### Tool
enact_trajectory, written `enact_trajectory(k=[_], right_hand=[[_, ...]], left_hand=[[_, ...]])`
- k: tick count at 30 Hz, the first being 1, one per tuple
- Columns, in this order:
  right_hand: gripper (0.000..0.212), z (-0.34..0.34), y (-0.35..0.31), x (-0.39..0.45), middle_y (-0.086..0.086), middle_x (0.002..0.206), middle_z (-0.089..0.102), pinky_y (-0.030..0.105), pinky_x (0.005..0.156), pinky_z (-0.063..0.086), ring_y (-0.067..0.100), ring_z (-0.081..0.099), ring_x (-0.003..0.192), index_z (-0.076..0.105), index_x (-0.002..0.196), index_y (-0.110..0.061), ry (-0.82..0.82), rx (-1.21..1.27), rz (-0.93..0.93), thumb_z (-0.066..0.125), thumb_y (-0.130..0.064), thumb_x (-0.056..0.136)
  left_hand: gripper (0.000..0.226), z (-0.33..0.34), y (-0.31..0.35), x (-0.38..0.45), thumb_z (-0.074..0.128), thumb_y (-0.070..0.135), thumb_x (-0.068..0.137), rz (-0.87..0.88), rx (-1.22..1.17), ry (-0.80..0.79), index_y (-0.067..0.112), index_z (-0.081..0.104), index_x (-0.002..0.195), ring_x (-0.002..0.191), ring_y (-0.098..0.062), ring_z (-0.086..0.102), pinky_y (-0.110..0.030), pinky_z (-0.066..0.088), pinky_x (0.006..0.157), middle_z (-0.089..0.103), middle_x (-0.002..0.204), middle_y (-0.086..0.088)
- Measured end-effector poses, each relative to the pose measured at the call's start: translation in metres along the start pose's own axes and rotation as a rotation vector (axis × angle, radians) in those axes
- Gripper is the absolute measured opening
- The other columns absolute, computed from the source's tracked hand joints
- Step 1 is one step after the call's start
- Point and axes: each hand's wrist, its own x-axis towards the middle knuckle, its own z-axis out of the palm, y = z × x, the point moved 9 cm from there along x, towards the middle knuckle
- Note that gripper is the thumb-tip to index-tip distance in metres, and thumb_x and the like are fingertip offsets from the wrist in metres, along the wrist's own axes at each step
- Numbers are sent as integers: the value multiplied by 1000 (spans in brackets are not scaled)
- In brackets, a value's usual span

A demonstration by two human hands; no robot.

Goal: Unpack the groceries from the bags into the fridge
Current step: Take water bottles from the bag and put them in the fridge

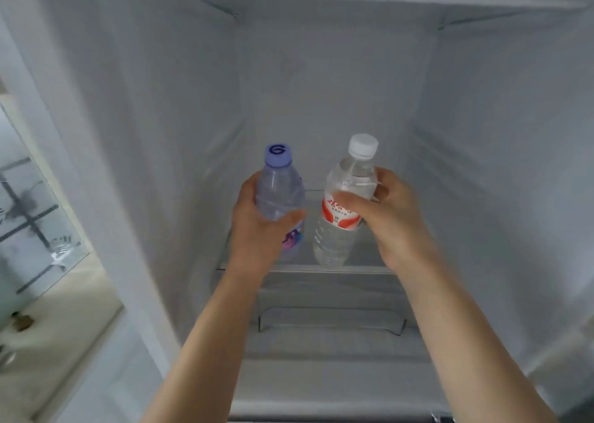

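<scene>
Inside a white fridge (321,78), above a glass shelf (321,270): left hand (257,226) grips a purple-capped bottle (280,194); at 3 o'clock, right hand (385,217) grips a white-capped bottle (340,217).

Inside the open fridge (482,133), the left hand (257,226) grips a water bottle with a purple cap (280,194). The right hand (385,210) grips a water bottle with a white cap (345,197) and a red-and-white label, just beside it on the right. Both bottles are above a glass shelf (321,270).
</scene>
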Motion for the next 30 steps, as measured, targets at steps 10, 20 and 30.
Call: enact_trajectory(k=[10, 20, 30], right_hand=[[52, 18, 13, 30, -1, 113, 68, 38, 88, 54, 15, 67, 97, 58, 120, -19, -92, -107, 57, 80, -18, 73], [85, 29, 41, 11, -16, 113, 53, 26, 91, 48, 5, 57, 102, 27, 140, -23, -122, -383, -56, 80, -13, 73], [73, 33, 66, 11, 3, 129, 57, 23, 93, 42, 18, 55, 117, 38, 136, -13, -6, -475, -128, 78, -8, 75]], left_hand=[[55, -8, -44, 38, 80, 8, 73, -92, -18, 36, 15, 57, 123, 89, -9, 63, -15, 50, 72, 65, 106, 2], [69, -6, -56, 32, 81, 16, 74, -40, 12, -9, 27, 46, 133, 111, -12, 59, -33, 50, 96, 60, 116, 14], [54, -6, -79, 34, 80, 30, 68, -16, 113, 56, 24, 59, 117, 89, -16, 68, -41, 59, 79, 69, 101, 2]])
